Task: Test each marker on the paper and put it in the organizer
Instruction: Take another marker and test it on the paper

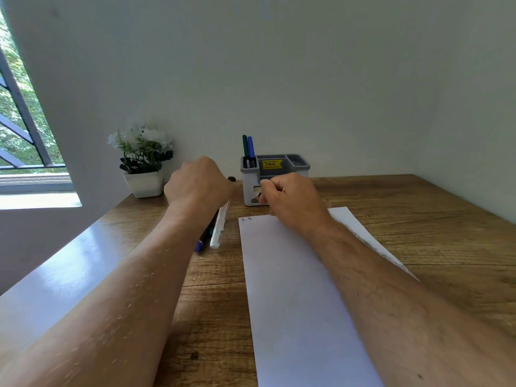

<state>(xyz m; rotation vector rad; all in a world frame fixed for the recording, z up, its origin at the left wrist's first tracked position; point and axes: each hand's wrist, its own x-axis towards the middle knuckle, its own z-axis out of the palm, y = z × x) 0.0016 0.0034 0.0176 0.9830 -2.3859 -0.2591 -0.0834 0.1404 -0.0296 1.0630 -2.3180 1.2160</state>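
My left hand point(198, 183) is curled in a fist left of the organizer, and a dark marker end point(231, 179) pokes out of its right side. Under my left wrist several loose markers point(217, 231) lie on the table, among them a white one, a green one and a blue one. My right hand point(290, 201) hovers with curled fingers in front of the grey-and-white organizer point(300, 163); I see nothing in it. A green marker point(245, 145) and a blue marker point(250, 146) stand in the organizer's left compartment. The white paper point(293, 289) has two small marks at its top left.
A white pot of white flowers point(143, 163) stands at the back left against the wall. The wooden table point(418, 233) reaches the wall behind and on the right. A window and a pale ledge point(55, 275) run along the left.
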